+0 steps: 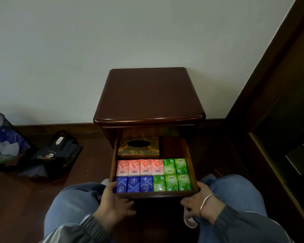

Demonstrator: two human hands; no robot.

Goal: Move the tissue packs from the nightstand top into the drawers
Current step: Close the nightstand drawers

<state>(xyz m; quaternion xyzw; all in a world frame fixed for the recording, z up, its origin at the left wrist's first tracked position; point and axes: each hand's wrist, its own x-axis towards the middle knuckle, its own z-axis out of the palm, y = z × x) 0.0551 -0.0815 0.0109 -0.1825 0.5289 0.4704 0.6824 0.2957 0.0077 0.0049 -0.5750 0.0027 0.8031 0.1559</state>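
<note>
At drawer [156,195] front corners, left hand [115,200] and right hand [199,199] are gripping; tissue packs [153,174] inside looking light, squashy.

open drawer [172,148]: two rows of tissue packs [153,174], tissue box [139,146] behind

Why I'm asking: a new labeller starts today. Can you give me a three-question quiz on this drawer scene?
1. True or false: the tissue box sits behind the pink packs in the drawer.
2. How many green packs does the drawer hold? A three, B five, C seven.
3. Fill in: the left hand and the right hand both grip the drawer at its ____ corners.

Key: 1 true; 2 B; 3 front.
</note>
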